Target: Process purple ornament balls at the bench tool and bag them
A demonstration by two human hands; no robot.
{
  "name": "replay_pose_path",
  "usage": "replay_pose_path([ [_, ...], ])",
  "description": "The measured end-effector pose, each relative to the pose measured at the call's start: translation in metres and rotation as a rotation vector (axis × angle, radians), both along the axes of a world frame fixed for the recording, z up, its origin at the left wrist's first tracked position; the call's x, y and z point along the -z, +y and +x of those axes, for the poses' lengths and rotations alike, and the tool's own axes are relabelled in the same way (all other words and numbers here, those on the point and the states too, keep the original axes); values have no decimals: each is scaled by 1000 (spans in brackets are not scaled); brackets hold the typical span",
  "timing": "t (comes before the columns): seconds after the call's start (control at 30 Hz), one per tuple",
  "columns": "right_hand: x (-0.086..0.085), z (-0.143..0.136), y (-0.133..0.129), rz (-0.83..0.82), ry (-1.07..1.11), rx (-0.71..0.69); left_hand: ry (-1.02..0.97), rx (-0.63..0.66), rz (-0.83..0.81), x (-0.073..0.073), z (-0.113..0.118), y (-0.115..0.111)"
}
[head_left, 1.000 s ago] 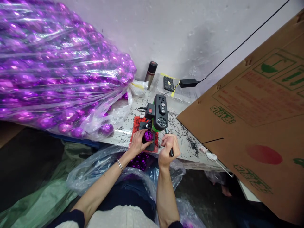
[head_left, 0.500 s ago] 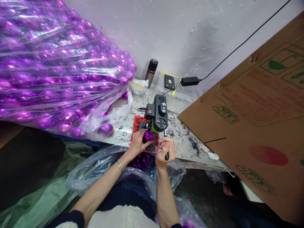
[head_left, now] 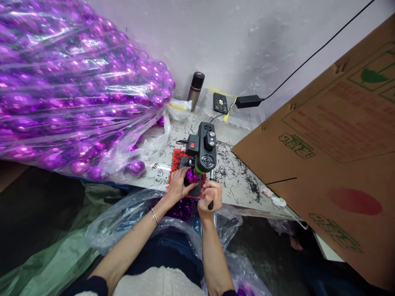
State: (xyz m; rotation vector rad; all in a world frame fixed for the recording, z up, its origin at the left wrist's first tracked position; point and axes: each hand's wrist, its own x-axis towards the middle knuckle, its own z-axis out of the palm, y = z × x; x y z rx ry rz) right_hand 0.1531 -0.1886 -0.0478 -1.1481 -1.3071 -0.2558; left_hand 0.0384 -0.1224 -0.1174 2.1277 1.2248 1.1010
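Note:
Under the head of a small black and green bench drill press (head_left: 206, 146), a shiny purple bauble (head_left: 191, 176) rests on the machine's black base. My left hand (head_left: 179, 183) is closed around the bauble from the left, thumb in front and fingers behind. My right hand (head_left: 210, 195) grips the machine's lever (head_left: 211, 204), its black end poking out below the fist. A red mat (head_left: 176, 159) lies beneath the base. The contact point between the machine head and the bauble is partly hidden.
A clear bag of purple baubles (head_left: 77, 94) bulges at the left. Behind stand a thermos (head_left: 195, 91), a phone (head_left: 220, 102) and a power adapter (head_left: 248, 101). A cardboard box (head_left: 324, 164) occupies the right. Black shavings (head_left: 253, 187) litter the table. An open plastic bag (head_left: 105, 230) hangs below.
My right hand and the lever have shifted slightly left and downward in the picture. The left hand keeps its hold on the bauble. The whole view has tilted a little.

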Motion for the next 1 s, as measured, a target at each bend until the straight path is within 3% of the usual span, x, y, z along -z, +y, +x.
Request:
replay_pose_path([
  [0.2, 4, 1, 3, 41, -43, -13, -2, -7, 16, 1, 1, -1],
  [0.33, -3, 1, 2, 45, -60, -22, 6, -15, 11, 1, 1, -1],
  [0.67, -67, -6, -2, -104, 185, -1, -13, 21, 19, 3, -1, 1],
  [0.83, -68, -6, 0, -82, 185, -23, -75, 69, 17, 10, -10, -6],
  [1.0, -66, -6, -1, -103, 193, -18, -116, 27, -2, 10, -35, -31],
])
